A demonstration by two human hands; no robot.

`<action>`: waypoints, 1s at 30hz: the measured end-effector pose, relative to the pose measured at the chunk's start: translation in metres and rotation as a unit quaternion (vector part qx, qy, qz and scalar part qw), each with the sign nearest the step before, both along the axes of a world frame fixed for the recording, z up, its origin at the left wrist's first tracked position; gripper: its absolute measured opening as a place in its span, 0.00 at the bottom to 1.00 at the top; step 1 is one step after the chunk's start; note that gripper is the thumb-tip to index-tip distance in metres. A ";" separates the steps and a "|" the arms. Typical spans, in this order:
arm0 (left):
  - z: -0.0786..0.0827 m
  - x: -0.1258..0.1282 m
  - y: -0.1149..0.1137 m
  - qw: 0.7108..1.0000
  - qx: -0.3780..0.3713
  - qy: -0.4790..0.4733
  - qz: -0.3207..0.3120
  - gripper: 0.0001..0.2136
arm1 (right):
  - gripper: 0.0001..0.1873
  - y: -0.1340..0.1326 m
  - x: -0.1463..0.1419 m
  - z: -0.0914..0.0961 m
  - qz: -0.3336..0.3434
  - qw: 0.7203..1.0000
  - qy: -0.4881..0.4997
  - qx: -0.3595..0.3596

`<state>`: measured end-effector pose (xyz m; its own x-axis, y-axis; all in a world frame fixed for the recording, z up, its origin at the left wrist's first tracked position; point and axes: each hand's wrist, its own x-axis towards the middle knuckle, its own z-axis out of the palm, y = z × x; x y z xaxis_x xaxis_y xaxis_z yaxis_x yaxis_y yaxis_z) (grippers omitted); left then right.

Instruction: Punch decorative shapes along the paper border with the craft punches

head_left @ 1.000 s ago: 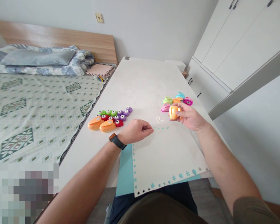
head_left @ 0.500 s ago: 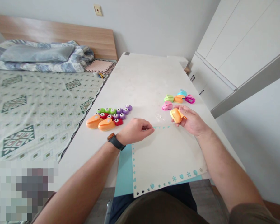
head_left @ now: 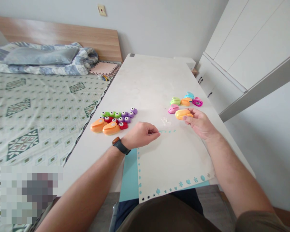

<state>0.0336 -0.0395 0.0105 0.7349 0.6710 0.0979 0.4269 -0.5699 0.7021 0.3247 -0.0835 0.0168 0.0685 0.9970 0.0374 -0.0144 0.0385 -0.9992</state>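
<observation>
My right hand [head_left: 198,121] grips an orange craft punch [head_left: 183,114] just above the table, beyond the top edge of a white sheet of paper [head_left: 174,158]. Small shapes are cut along the sheet's left, bottom and part of its top edge. With fingers pinched, my left hand [head_left: 145,133] holds the sheet at its top left corner. Under it lies a light blue sheet [head_left: 129,175], which shows through the cut shapes. Tiny white paper bits [head_left: 166,121] lie beyond the top edge, beside the punch.
To the left stand two large orange punches [head_left: 111,128] and several small red, green and purple punches [head_left: 123,125]. At the right, a pink punch [head_left: 174,109], a green one [head_left: 175,101] and others sit on the white table [head_left: 152,77]. A bed [head_left: 45,93] adjoins the left side.
My right hand has turned the orange punch so that it lies more lengthwise, and raised it slightly. My left hand stays at the paper's corner.
</observation>
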 end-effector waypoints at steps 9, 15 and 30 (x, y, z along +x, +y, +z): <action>0.000 0.002 -0.001 1.000 0.005 0.004 0.002 0.11 | 0.20 -0.001 -0.002 -0.006 -0.001 0.999 -0.035 0.004; 0.000 0.002 -0.001 1.000 0.012 -0.001 0.002 0.10 | 0.21 -0.002 -0.001 -0.013 -0.010 0.991 -0.134 0.018; 0.002 0.002 -0.004 1.000 0.025 -0.018 0.000 0.10 | 0.16 -0.006 -0.009 -0.013 -0.048 0.963 -0.266 0.019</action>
<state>0.0358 -0.0439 0.0126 0.7298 0.6650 0.1588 0.4018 -0.6051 0.6873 0.3158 -0.0896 0.0036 0.1219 0.9840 0.1298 0.5042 0.0512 -0.8621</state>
